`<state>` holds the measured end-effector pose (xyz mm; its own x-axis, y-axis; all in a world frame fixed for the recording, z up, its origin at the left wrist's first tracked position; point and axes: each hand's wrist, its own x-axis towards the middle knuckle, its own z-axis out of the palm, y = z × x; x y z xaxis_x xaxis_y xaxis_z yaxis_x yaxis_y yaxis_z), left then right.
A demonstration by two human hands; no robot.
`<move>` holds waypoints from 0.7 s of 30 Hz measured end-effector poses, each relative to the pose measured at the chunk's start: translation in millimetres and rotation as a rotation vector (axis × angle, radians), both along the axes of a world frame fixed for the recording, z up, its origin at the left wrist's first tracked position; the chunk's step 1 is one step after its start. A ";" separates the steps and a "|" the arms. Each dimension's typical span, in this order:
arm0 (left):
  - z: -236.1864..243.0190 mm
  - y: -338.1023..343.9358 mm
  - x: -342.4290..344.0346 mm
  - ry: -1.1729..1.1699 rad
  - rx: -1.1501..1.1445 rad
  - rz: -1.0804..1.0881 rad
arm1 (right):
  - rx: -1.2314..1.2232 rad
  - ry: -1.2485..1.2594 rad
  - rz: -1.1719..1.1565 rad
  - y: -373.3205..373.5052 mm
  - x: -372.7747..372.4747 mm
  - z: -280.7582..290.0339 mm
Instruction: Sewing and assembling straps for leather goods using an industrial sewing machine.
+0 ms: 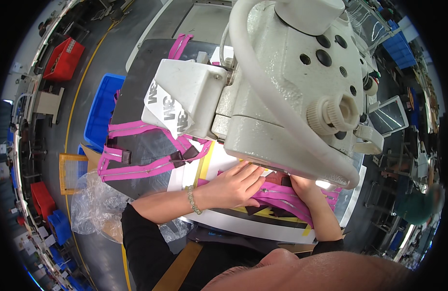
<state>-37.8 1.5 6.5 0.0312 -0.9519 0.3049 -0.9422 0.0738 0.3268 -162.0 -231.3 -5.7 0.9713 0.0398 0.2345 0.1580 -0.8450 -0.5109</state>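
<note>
My left hand (236, 184), with a beaded bracelet at its wrist, lies flat with fingers stretched out over pink zipper tape (282, 194) under the head of a large white sewing machine (267, 131). At the tape's right side is my right hand (305, 188); its fingertips are hidden beneath the machine head. Between the two hands shows a small dark reddish-brown piece (278, 178), partly covered by the machine. More pink zipper tape with dark tabs (141, 172) hangs in a loop to the left, over the dark machine table.
A white hose (282, 111) curves across the machine's front. Clear plastic film (95, 206) bunches at the table's left, near a blue crate (103, 111) and a yellow-framed box (71, 173). Red bins (64, 59) stand farther left. Yellow-and-black tape (204, 165) marks the white work surface.
</note>
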 end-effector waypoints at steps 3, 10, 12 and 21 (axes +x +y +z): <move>0.4 3.4 -0.4 -0.001 0.007 0.011 | 0.009 0.003 -0.011 2.8 0.8 -5.0; -0.8 0.4 -1.2 -0.001 -0.018 0.012 | -0.068 -0.064 0.087 -8.3 -3.1 -15.1; -0.1 0.5 -1.3 -0.004 -0.019 0.015 | -0.088 -0.074 0.091 -9.1 -3.5 -17.3; 0.0 0.5 -1.4 0.004 -0.025 0.021 | -0.096 -0.076 0.080 -10.4 -3.5 -22.9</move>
<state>-39.2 2.1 6.6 0.0526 -0.9432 0.3280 -0.9425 0.0616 0.3285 -165.5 -241.7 -28.7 0.9436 0.1426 0.2989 0.2624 -0.8725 -0.4122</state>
